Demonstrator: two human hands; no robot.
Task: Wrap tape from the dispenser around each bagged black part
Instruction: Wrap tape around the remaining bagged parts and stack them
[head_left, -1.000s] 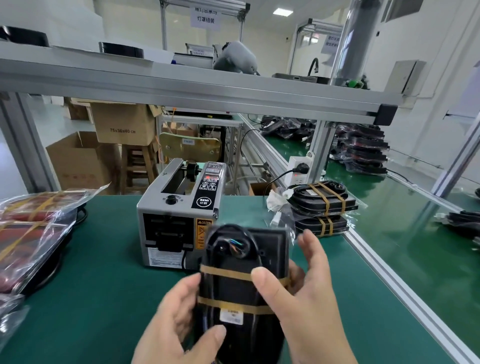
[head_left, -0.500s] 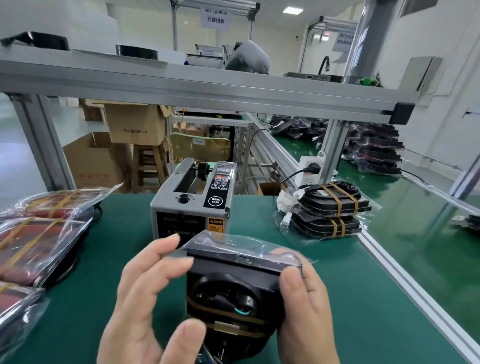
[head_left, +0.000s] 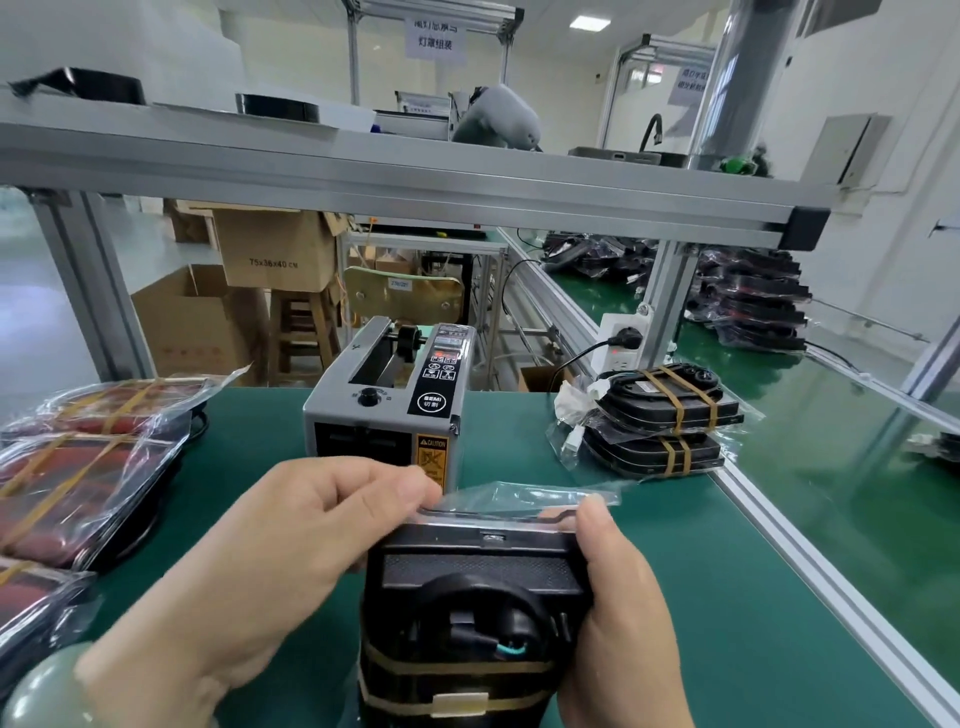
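The bagged black part (head_left: 475, 587) is held upright between both hands, just in front of the tape dispenser (head_left: 387, 410) and lower in view, its bottom end cut off by the lower edge of the frame. The left hand (head_left: 270, 561) comes in from the dispenser's left-front; its fingers (head_left: 363, 493) are curled together, thumb and forefinger pinching the clear bag flap (head_left: 524, 493) at the part's top left corner. The right hand (head_left: 618, 618) wraps the part's right side, with its thumb (head_left: 592, 519) pressed on the top right corner – the other fingers are hidden behind the part. 2 tan tape bands (head_left: 457, 667) circle the part's lower half. The flap's loose edge stands up close to the dispenser's front face; I cannot tell whether it touches.

To the right of the dispenser, 2 taped parts (head_left: 670, 415) lie stacked near the aluminium rail (head_left: 831, 597) that bounds the green tabletop (head_left: 691, 561). Left of the dispenser, bagged red pieces (head_left: 78, 467) are piled at the tabletop's left margin. Bare green surface lies on both sides of the hands – wider toward the rail. An aluminium shelf (head_left: 363, 171) spans overhead, above the dispenser.
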